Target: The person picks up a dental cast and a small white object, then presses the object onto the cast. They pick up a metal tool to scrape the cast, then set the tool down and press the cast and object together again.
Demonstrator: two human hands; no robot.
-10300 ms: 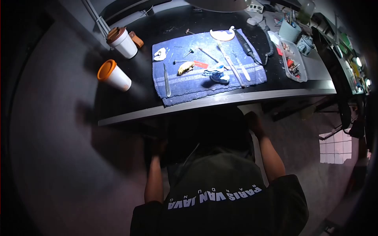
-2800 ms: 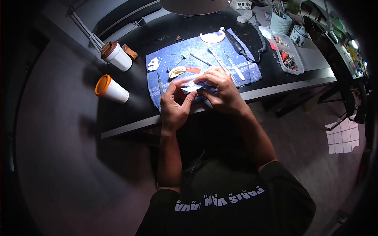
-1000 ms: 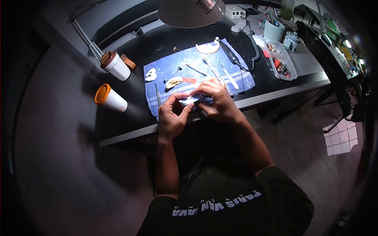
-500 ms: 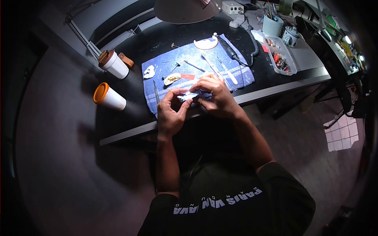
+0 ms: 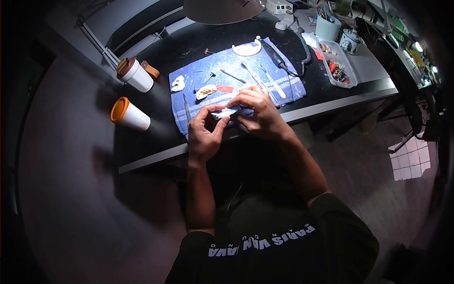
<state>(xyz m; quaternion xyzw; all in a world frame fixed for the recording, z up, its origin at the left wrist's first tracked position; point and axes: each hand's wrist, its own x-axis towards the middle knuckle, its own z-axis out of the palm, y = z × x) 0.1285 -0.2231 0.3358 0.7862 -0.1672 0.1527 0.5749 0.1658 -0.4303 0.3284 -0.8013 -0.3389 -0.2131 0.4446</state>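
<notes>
Just above the front edge of the blue towel, my left hand pinches a small, glaring white piece between thumb and fingers. My right hand closes on the same piece from the other side, its fingers curled over the top. Glare and fingers hide the piece's exact form. Beyond the hands lies a yellowish dental cast beside a red strip. A slim dark tool rests left of my left hand. Light-handled tools, among them a white-handled knife, lie beyond my right hand.
A lamp shade hangs over the bench. Two lidded cups, a brown-topped one and an orange-topped one, stand left. A corded handpiece lies at the towel's right, near a clear plastic box of small parts.
Both hands keep their grip on the white piece, which looks slightly tilted and less glaring. The whole view has shifted very slightly.
</notes>
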